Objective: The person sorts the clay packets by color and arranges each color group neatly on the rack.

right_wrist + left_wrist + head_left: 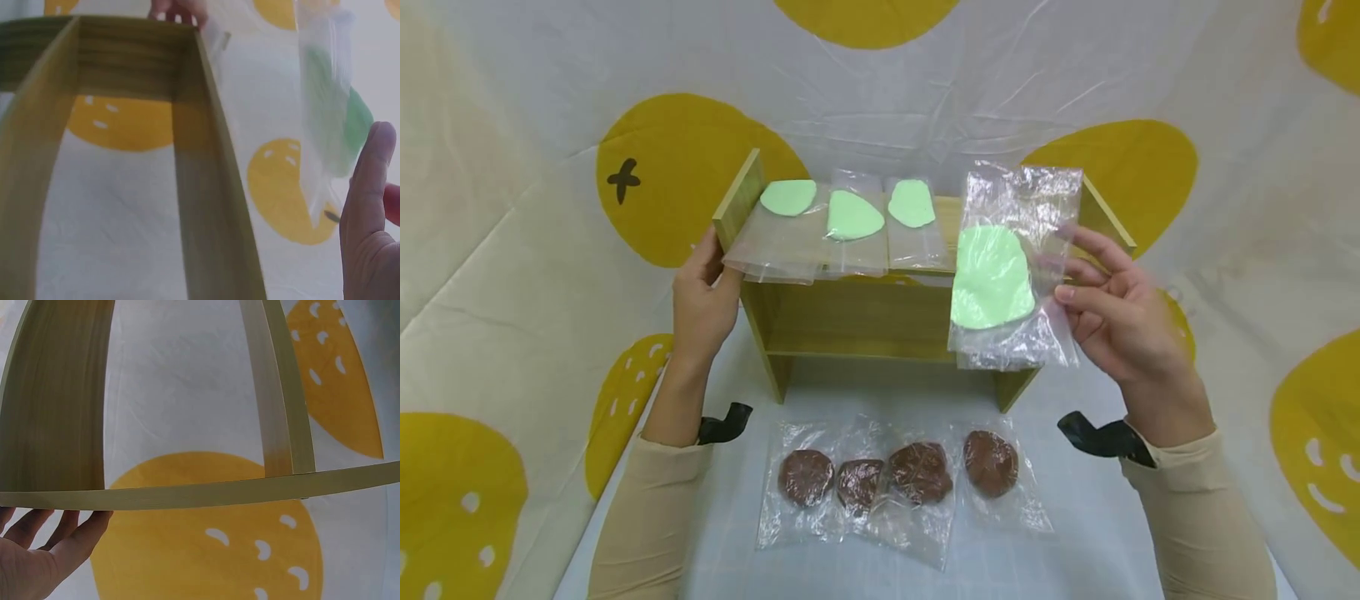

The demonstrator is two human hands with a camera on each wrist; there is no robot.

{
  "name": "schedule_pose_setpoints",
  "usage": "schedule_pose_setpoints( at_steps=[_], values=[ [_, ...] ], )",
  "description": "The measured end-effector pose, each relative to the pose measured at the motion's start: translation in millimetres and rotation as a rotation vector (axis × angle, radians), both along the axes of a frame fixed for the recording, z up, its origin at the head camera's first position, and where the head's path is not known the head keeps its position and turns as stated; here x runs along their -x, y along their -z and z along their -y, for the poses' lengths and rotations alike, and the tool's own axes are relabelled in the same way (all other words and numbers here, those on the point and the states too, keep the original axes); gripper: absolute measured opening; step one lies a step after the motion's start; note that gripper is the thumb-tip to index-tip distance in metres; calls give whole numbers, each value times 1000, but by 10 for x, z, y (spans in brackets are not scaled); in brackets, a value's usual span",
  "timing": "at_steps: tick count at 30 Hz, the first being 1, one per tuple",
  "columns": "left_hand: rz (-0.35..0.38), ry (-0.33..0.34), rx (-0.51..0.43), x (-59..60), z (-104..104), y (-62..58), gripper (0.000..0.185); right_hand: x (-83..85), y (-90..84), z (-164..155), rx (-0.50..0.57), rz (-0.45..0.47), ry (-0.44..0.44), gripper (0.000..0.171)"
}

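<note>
My right hand (1067, 275) pinches the right edge of a clear plastic bag (1015, 267) with a pale green disc (992, 279) inside, holding it upright in front of the right end of a small wooden shelf (857, 321). The same bag (331, 112) hangs beside my fingers (369, 187) in the right wrist view. My left hand (703, 292) rests with straight fingers (37, 544) against the shelf's left side panel (56, 394). Three more bagged green discs (850, 215) lie side by side on the shelf's top board.
Several brown discs in clear bags (895, 475) lie in a row on the table in front of the shelf. A white cloth with yellow fruit shapes (662, 167) covers the table and backdrop. The shelf's lower space is open.
</note>
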State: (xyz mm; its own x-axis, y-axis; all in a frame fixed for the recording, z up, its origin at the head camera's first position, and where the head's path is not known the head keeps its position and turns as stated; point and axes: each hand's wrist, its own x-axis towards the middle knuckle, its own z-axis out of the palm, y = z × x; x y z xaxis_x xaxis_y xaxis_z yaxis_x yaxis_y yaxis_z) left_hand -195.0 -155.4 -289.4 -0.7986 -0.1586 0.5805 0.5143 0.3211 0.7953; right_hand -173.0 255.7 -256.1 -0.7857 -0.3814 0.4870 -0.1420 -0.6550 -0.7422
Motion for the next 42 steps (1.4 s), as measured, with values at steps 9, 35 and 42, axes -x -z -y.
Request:
schedule_pose_setpoints(
  at_steps=[9,35,42],
  values=[
    [-13,2,-3,9,1,10,44,381,-448,11,-54,150,196,52],
    [-22,6,1,28,8,27,44,927,-423,193,-495,281,461,50],
    [-17,0,-2,45,7,17,45,918,-445,242,-666,221,603,51]
  ],
)
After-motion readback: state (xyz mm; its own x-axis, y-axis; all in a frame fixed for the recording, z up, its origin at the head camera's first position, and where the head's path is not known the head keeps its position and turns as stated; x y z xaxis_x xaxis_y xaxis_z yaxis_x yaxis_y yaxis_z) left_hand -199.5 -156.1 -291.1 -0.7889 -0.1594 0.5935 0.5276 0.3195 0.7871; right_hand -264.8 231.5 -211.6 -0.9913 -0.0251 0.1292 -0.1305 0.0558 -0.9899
